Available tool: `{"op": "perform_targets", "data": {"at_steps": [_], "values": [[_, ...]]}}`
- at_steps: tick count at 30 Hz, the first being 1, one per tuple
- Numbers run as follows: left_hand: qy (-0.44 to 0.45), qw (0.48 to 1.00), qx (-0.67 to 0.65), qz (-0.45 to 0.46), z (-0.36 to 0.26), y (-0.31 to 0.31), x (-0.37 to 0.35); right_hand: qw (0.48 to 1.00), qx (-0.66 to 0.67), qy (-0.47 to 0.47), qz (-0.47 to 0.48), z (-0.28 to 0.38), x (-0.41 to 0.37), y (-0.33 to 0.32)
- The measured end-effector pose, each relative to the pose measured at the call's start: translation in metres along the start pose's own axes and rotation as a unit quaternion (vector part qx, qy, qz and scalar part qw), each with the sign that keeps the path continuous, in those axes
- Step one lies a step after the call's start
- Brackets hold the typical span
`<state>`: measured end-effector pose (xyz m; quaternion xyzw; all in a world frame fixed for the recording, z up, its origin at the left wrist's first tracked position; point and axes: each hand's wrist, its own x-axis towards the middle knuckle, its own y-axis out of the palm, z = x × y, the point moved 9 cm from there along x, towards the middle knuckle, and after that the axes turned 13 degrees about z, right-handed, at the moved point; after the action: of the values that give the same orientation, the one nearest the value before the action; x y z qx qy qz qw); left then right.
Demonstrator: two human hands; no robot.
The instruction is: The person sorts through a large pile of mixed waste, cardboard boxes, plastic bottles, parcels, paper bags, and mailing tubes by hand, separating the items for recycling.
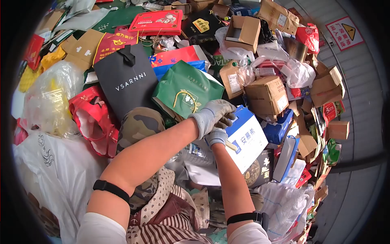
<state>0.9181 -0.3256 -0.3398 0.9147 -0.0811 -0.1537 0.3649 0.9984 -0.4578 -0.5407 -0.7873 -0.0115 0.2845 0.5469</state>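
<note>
My left hand (pixel 213 115), in a grey-white knit glove, has its fingers curled at the upper left edge of a blue and white carton (pixel 254 143). What lies inside those fingers is hidden. My right hand (pixel 217 136), gloved alike, is tucked close below the left one, beside the same carton; its fingers are mostly covered. The carton is tilted, with blue Chinese lettering on its white face. Just behind my hands stands a green paper gift bag (pixel 189 87) with a yellow cord handle. A clear plastic bottle (pixel 197 154) lies under my wrists.
Heaped waste surrounds me: a black paper bag (pixel 126 79), a red bag (pixel 94 118), white plastic sacking (pixel 53 171), a brown cardboard box (pixel 266 97) and a black box (pixel 260 168). A grey corrugated wall (pixel 359 101) with a warning sign (pixel 343 33) rises at right.
</note>
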Motion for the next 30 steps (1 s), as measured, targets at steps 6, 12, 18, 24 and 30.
{"op": "perform_targets", "data": {"at_steps": [6, 12, 18, 24, 30], "values": [[0.014, 0.999, 0.024, -0.023, -0.014, 0.0, 0.006, 0.996, -0.056, 0.071, 0.009, -0.014, -0.026, -0.017], [-0.007, 0.999, 0.047, -0.026, 0.008, -0.009, 0.009, 0.98, 0.049, 0.09, -0.168, -0.103, -0.106, -0.124], [-0.024, 0.999, 0.007, -0.045, 0.055, -0.023, 0.025, 0.852, 0.376, -0.028, -0.364, -0.208, -0.282, -0.201], [0.123, 0.958, 0.227, -0.122, 0.041, -0.015, 0.0, 0.781, 0.379, -0.092, -0.487, -0.191, -0.397, -0.187], [0.465, 0.698, 0.506, -0.201, -0.043, 0.041, -0.115, 0.861, 0.084, -0.162, -0.475, -0.084, -0.43, -0.227]]}}
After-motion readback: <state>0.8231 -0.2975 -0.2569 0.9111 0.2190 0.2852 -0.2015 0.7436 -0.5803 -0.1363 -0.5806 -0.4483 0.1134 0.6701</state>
